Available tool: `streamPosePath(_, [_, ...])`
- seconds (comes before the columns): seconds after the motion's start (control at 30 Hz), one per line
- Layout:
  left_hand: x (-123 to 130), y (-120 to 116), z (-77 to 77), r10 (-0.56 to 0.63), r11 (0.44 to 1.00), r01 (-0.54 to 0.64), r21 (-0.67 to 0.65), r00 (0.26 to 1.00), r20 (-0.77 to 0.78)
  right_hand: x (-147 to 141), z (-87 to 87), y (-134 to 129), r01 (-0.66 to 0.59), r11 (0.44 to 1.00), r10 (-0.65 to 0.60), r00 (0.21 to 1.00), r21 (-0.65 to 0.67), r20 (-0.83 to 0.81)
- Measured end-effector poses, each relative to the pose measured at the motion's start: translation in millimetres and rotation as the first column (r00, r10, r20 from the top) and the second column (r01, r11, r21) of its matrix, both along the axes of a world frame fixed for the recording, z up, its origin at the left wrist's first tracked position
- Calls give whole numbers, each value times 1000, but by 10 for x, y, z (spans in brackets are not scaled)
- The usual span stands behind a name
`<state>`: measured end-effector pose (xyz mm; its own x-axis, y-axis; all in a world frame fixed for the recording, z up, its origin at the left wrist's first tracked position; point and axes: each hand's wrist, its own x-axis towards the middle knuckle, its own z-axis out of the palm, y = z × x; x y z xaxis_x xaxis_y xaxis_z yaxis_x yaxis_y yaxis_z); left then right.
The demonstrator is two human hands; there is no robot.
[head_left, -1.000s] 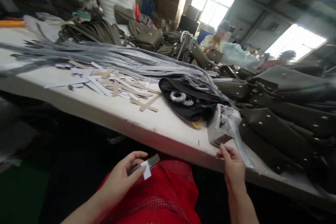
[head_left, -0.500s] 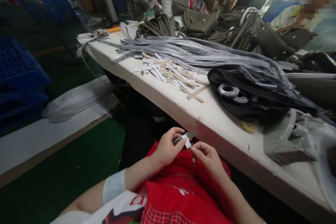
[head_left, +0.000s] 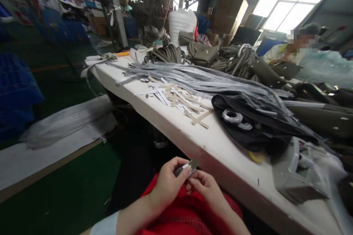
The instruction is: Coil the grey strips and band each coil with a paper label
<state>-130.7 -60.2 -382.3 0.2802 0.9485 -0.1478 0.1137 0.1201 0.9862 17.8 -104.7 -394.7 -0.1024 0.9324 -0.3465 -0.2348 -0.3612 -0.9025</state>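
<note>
Over my lap, my left hand (head_left: pixel 167 180) is closed round a short, flat grey-green strap piece (head_left: pixel 195 163), whose squared end sticks out past the thumb. A white paper-like strip (head_left: pixel 185 166) wraps across the strap piece. My right hand (head_left: pixel 205 189) is right beside it, thumb and forefinger pinched together at the lower part of the white strip. The fingertips partly hide that part.
On the white table (head_left: pixel 165 117) lie loose white and beige strips (head_left: pixel 179 99), long plastic-wrapped straps (head_left: pixel 198 77), a black piece (head_left: pixel 237 136) with wire-like coils, and a grey tape dispenser (head_left: pixel 298 176). Olive bags (head_left: pixel 204 55) are piled behind. Another person (head_left: pixel 286 49) works at far right.
The view has tipped upward, so the scene sits lower. My right hand has closed in on the left, and the white strip's loose end, which stuck out before, is now mostly hidden by fingers.
</note>
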Motion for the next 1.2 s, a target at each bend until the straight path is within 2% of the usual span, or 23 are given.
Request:
streamPosePath(0.1, [-33,-26,16,2,982,10,189,998,-63,-81,-9,99,36,998,-37,999,59,30])
streamPosePath(0.27, [-79,-57,-36,-2,908,43,416,995,-97,-146,38,175,62,991,-71,995,121,76])
streamPosePath(0.37, [-87,-55,-65,18,872,55,486,989,-144,-78,79,155,57,982,-50,998,181,-43])
streamPosePath(0.43, [-81,-49,-88,-1,866,81,493,987,-160,8,129,140,53,976,-44,998,212,-48])
streamPosePath(0.53, [-51,-41,-158,-69,860,152,487,981,-183,148,276,148,7,957,-41,993,290,111])
streamPosePath(0.63, [-3,-41,-282,-167,818,247,519,966,-195,270,524,199,-88,934,-37,940,347,339])
streamPosePath(0.7, [20,-41,-362,-202,806,276,523,960,-196,396,725,268,-166,920,-78,810,356,581])
streamPosePath(0.73, [23,-37,-388,-207,814,279,509,959,-194,496,828,319,-203,911,-125,695,359,708])
streamPosePath(0.8, [10,-16,-403,-212,851,275,448,959,-186,797,1015,470,-270,893,-248,376,361,893])
streamPosePath(0.87, [-27,26,-372,-212,895,259,364,963,-165,1224,1149,687,-320,897,-306,51,306,951])
streamPosePath(0.93, [-71,84,-324,-188,931,221,290,973,-136,1707,1199,944,-267,954,-198,-209,139,958])
streamPosePath(0.97, [-90,116,-302,-172,942,200,270,977,-123,1939,1189,1075,-213,977,-86,-298,21,951])
streamPosePath(1.03, [-116,172,-276,-142,956,165,244,984,-110,2327,1111,1318,-65,978,158,-390,-199,907])
streamPosePath(1.1, [-125,208,-270,-129,963,150,226,986,-106,2570,993,1517,-20,967,223,-412,-254,883])
streamPosePath(1.2, [-124,223,-272,-124,967,146,208,986,-113,2671,849,1737,20,973,215,-456,-231,864])
